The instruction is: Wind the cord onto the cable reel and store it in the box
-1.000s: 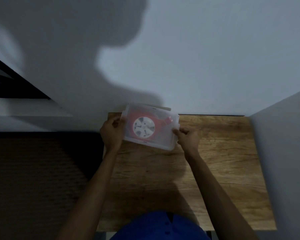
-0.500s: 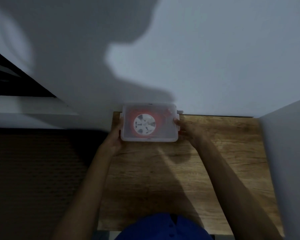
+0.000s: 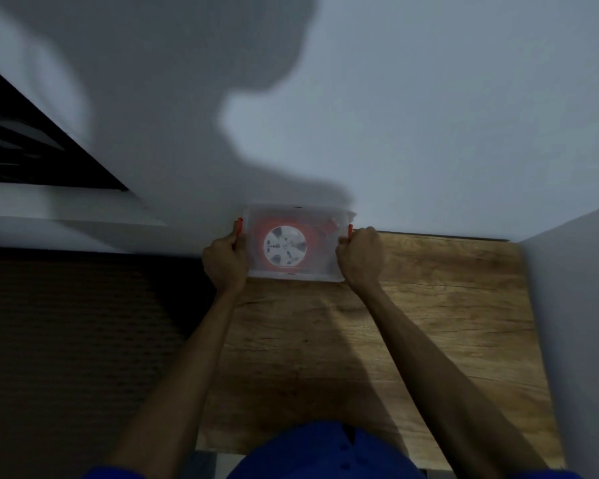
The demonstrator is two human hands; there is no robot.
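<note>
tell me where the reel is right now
In the head view the reel lies inside the clear box at the table's far edge by the wall, between the left hand and right hand.

Blue shirt [image 3: 320, 454] with small buttons down a front placket; short blue sleeves at frame bottom; forearms bare; left hand [image 3: 223, 261] and right hand [image 3: 360, 259] ungloved

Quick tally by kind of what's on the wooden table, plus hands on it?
Box, clear, lidded: 1
Cable reel, orange with white face, inside the box: 1
Orange clips, left and right: 2
Hands, left hand and right hand, one at each end of the box: 2
Total: 6
</note>
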